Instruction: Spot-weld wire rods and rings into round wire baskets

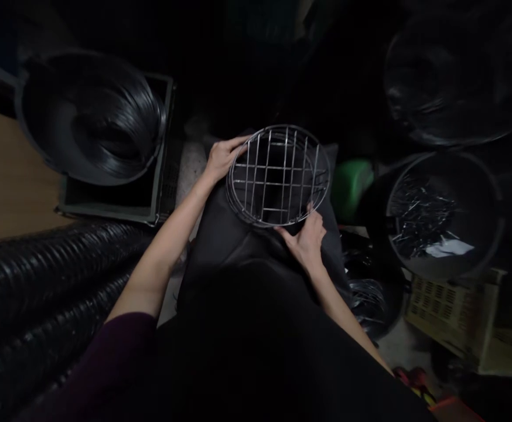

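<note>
A round wire rack [277, 183], with crossed bars inside a double ring, is held over my lap on a dark apron [247, 246]. My left hand [225, 157] grips its rim at the upper left, fingers stretched along the ring and partly hidden behind it. At the lower right edge, my right hand [307, 237] pinches the rim, thumb to the left and fingers curled by the bars. The rack tilts a little, and more rings show beneath its top grid.
At left, a tub [31, 129] with coiled wire [128, 117] rests on a crate [106, 212], near stacked dark wire rings [40, 275]. To the right are a bucket [491, 228] of short wire pieces, a green object [352, 183], wire coils [368, 299] and a yellow crate [453, 310].
</note>
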Tool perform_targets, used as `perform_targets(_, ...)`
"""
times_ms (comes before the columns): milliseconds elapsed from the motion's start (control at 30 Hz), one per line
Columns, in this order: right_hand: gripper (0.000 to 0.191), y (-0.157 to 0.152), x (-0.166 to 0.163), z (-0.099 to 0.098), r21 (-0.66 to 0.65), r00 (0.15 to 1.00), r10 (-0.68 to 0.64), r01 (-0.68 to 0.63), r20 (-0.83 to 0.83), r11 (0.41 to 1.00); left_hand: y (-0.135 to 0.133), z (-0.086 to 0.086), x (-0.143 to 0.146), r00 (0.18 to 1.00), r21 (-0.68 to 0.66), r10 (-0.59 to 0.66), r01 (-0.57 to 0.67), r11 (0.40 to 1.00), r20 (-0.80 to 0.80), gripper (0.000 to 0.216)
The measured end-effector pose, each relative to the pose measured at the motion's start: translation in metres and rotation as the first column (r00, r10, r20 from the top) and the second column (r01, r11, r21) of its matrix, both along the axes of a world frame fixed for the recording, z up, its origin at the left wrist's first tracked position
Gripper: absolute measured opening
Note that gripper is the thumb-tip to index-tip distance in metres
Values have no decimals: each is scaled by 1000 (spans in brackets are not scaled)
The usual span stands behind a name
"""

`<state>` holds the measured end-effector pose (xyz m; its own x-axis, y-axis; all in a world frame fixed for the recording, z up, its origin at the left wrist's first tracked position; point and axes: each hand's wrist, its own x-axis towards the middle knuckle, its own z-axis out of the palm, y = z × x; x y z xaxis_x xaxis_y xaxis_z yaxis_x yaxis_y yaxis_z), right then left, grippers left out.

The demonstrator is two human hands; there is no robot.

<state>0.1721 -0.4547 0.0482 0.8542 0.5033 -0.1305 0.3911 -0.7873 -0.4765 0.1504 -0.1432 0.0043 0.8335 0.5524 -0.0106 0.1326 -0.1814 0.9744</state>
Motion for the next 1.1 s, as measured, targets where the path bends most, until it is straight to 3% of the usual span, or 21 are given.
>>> perform_targets(100, 69, -8, 21, 19, 157, 994, -9, 25, -106, 987, 2, 18, -9, 988, -186, 154, -149, 971, 12, 32)
perform_targets(200, 53, -5, 46, 36, 309, 981, -89, 140, -173, 941, 5, 34, -15, 995, -338, 100, -88, 937, 18, 38)
perform_targets(300, 55, 10, 64, 40, 406, 932, -143, 279, -333, 870, 6, 46, -13, 997, -253, -78, 76, 965, 2, 42)
perform_targets(433, 56, 27, 68, 37, 468, 869, -124, 372, -478, 802, 5, 50, -8, 985, -66, -165, 162, 985, -52, 42)
perform_targets(567, 57, 31, 67, 38, 449, 886, -126, 343, -446, 825, 10, 49, -3, 974, 31, -216, 219, 975, -67, 38)
perform_targets(800, 53, 27, 79, 44, 385, 942, -24, 159, -334, 909, 21, 48, 9, 961, -18, -250, 249, 968, -119, 33)
perform_targets(900, 58, 22, 78, 40, 351, 941, 15, 112, -338, 930, 16, 42, 7, 969, 35, -232, 236, 971, -90, 32)
perform_targets(1000, 62, 20, 72, 27, 382, 942, 30, 106, -334, 918, 9, 30, 5, 974, 115, -220, 224, 968, -47, 39)
perform_targets(1100, 55, 19, 59, 12, 432, 970, -64, 164, -236, 887, 4, 18, 4, 982, 159, -190, 190, 969, -19, 49)
